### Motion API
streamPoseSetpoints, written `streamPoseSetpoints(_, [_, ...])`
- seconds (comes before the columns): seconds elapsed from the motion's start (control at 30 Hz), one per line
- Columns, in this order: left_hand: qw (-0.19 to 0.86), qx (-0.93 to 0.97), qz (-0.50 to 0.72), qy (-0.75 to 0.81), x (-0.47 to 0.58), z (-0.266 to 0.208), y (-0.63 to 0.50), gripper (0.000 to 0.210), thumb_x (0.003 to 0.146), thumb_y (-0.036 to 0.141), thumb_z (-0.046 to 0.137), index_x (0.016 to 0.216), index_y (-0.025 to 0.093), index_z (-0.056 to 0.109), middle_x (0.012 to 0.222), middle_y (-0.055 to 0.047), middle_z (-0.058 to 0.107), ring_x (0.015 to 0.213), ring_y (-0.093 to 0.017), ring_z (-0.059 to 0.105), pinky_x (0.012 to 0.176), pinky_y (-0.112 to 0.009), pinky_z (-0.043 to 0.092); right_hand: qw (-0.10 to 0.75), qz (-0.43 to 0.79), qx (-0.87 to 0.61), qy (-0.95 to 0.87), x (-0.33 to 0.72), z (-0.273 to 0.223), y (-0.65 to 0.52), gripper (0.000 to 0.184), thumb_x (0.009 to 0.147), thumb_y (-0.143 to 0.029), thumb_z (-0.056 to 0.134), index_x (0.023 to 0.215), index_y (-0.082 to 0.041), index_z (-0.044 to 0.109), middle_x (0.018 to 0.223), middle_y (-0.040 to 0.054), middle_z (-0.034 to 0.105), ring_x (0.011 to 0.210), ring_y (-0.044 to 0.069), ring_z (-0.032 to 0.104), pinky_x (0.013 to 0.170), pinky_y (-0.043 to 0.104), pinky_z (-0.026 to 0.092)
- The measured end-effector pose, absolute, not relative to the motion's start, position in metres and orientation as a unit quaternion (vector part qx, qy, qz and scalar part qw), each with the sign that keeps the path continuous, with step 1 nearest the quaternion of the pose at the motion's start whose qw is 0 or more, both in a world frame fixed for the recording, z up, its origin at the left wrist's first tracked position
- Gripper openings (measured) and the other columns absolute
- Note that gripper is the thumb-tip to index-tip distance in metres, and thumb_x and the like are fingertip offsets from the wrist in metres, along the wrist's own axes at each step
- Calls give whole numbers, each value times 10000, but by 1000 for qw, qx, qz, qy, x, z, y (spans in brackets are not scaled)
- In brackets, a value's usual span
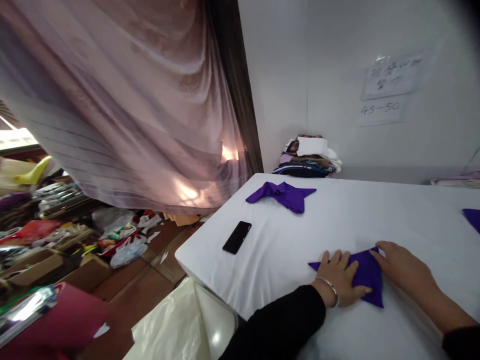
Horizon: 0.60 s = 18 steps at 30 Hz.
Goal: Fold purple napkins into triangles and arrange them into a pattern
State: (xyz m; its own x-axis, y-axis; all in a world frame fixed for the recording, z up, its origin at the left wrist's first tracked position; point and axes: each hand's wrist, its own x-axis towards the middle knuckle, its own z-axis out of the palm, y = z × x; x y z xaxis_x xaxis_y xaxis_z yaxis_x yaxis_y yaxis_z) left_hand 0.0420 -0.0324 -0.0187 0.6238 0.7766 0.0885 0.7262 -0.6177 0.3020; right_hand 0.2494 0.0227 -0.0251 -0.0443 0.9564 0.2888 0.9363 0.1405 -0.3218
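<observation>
A folded purple cloth (369, 277) lies on the white-covered table (405, 215), its pointed corners sticking out to the left, top and bottom right. My left hand (339, 280) rests flat on its left part, fingers spread and thumb out; a silver bangle circles the wrist. At the cloth's upper right corner, my right hand (399, 265) pinches the tip between thumb and fingers. Farther back, a crumpled purple cloth (283, 195) sits near the table's far left. Part of another purple piece (473, 219) shows at the right edge.
A black phone (237, 237) lies near the table's left edge. Stacked folded clothes (307, 156) stand behind the table against a white wall with handwritten papers (388, 82). A pink curtain (150, 100) hangs at left, above boxes (33, 265) and bags on the floor.
</observation>
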Motion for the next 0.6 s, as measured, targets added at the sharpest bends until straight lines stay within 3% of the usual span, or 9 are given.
streamPoseSetpoints(0.07, [125,892,109,420,43,-17,-31,667,854,562,259,1402,187,206,1474,-102,209,1342,-280,149,1069,-534,114,256,11,-585,-770,231,-18,15,326,803,-393,438,999,-187,599,1120,159,595,1056,295,528,876,423,389])
streamPoseSetpoints(0.17, [137,888,110,425,44,-14,-29,700,843,597,265,1405,183,205,1464,-119,234,1343,-282,162,1074,-536,110,238,78,-516,-819,205,-10,4,391,839,-425,419,1141,-215,552,1322,104,469,1244,266,367,1028,474,221])
streamPoseSetpoints(0.37, [103,886,79,444,47,-8,-21,640,858,554,284,1370,170,313,1428,-107,327,1340,-276,191,1080,-526,125,175,178,-561,-789,208,-2,6,513,889,-494,335,1287,-194,457,1416,123,337,1322,233,229,1060,480,104])
streamPoseSetpoints(0.6, [34,895,0,445,51,-2,-11,601,871,476,269,1381,158,295,1451,-83,264,1340,-270,198,1072,-502,185,146,165,-566,-795,224,9,18,651,875,-605,242,1369,-191,339,1455,111,252,1344,220,160,1073,458,51])
